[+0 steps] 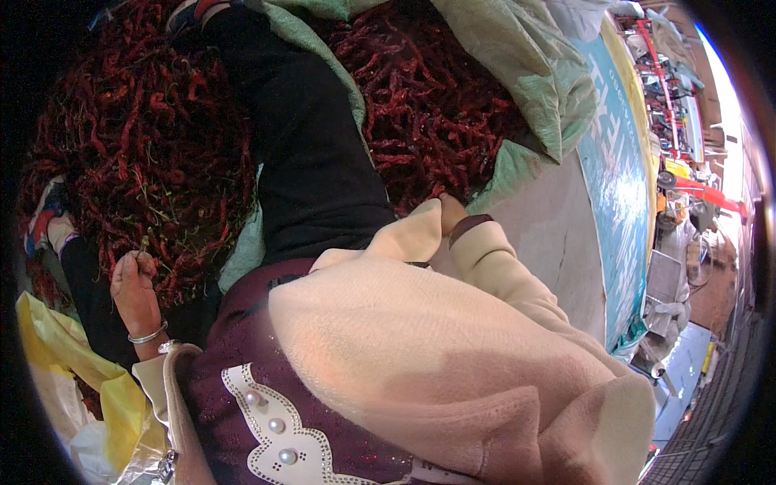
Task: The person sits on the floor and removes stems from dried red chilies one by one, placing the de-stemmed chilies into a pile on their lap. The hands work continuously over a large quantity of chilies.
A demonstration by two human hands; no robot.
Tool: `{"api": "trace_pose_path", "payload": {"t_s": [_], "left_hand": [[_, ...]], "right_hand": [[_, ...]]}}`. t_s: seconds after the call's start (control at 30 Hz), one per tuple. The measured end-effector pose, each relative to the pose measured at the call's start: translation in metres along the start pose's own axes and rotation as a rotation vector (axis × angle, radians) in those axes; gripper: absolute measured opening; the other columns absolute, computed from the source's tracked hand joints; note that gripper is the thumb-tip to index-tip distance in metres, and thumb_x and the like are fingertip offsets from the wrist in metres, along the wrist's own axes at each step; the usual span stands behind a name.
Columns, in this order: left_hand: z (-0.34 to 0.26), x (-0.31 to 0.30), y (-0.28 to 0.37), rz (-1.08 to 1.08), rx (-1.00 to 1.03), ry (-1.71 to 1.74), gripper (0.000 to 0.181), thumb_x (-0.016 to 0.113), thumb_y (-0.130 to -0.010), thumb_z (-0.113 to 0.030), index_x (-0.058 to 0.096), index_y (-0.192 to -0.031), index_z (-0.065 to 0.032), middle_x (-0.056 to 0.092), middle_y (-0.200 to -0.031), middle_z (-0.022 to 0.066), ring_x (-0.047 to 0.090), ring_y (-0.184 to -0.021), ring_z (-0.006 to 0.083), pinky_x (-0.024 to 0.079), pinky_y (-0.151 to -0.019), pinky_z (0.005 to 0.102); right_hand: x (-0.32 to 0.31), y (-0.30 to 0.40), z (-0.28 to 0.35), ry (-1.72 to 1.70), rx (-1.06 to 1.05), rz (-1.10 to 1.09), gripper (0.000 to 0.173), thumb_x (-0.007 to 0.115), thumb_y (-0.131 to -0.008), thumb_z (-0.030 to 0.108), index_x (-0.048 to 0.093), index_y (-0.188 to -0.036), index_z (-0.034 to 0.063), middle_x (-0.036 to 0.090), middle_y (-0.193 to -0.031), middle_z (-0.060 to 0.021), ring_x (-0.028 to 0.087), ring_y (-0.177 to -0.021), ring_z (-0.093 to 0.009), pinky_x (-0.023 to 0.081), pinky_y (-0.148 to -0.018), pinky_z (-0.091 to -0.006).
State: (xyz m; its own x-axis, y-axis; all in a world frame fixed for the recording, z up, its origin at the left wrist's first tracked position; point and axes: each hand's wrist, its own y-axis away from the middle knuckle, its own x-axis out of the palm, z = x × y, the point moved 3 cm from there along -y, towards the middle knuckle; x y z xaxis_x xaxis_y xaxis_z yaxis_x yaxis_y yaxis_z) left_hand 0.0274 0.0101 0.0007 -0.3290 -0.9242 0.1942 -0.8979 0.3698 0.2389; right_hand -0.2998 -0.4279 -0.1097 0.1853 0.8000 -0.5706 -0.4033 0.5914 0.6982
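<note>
My left hand (136, 285), with a silver bangle at its wrist, is raised at the edge of a heap of dried red chili peppers with stems (163, 139). A small stem or pepper tip shows at its fingertips, which look pinched together. My right hand (451, 213) is partly hidden by my beige jacket; it rests at the near edge of a second pile of dried red chili peppers (424, 109), which lies in an opened green woven sack (521, 73). Whether its fingers hold a pepper is hidden.
My black-trousered legs (309, 139) stretch out around the left heap. A yellow plastic bag (85, 357) lies at the lower left. Right of the sack is a blue printed sheet (618, 182); beyond it stand red machinery (697, 188), a grey tray (663, 276) and assorted clutter.
</note>
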Motion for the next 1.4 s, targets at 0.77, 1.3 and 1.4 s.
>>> {"api": "trace_pose_path", "payload": {"t_s": [0.77,1.3,1.4], "left_hand": [[0.002,0.007,0.003,-0.052,-0.013,-0.071,0.019,0.044,-0.079,-0.018,0.048,-0.072,-0.0008,0.045,-0.065,0.0023,0.040,-0.061,0.0101,0.034,-0.060,0.0221],[0.004,0.003,0.001,-0.084,-0.023,-0.056,0.019,0.045,-0.078,-0.017,0.049,-0.071,-0.0002,0.046,-0.065,0.0028,0.041,-0.060,0.0095,0.033,-0.059,0.0218],[-0.001,0.000,0.003,-0.105,-0.022,-0.114,0.019,0.044,-0.078,-0.018,0.049,-0.071,-0.0004,0.046,-0.064,0.0023,0.041,-0.059,0.0088,0.033,-0.057,0.0210]], "right_hand": [[-0.115,-0.113,0.130,-0.080,-0.238,-0.675,0.032,0.048,-0.065,0.016,0.052,-0.090,-0.0026,0.052,-0.091,-0.0193,0.050,-0.082,-0.031,0.036,-0.073,-0.0337],[-0.076,-0.030,0.210,0.889,-0.550,-0.495,0.070,0.055,-0.065,0.037,0.024,-0.117,0.0010,0.033,-0.114,-0.0194,0.035,-0.103,-0.033,0.029,-0.086,-0.0380],[-0.048,-0.059,0.239,0.860,-0.628,-0.504,0.070,0.055,-0.067,0.037,0.023,-0.117,0.0005,0.031,-0.115,-0.0187,0.034,-0.103,-0.034,0.028,-0.086,-0.0388]]}}
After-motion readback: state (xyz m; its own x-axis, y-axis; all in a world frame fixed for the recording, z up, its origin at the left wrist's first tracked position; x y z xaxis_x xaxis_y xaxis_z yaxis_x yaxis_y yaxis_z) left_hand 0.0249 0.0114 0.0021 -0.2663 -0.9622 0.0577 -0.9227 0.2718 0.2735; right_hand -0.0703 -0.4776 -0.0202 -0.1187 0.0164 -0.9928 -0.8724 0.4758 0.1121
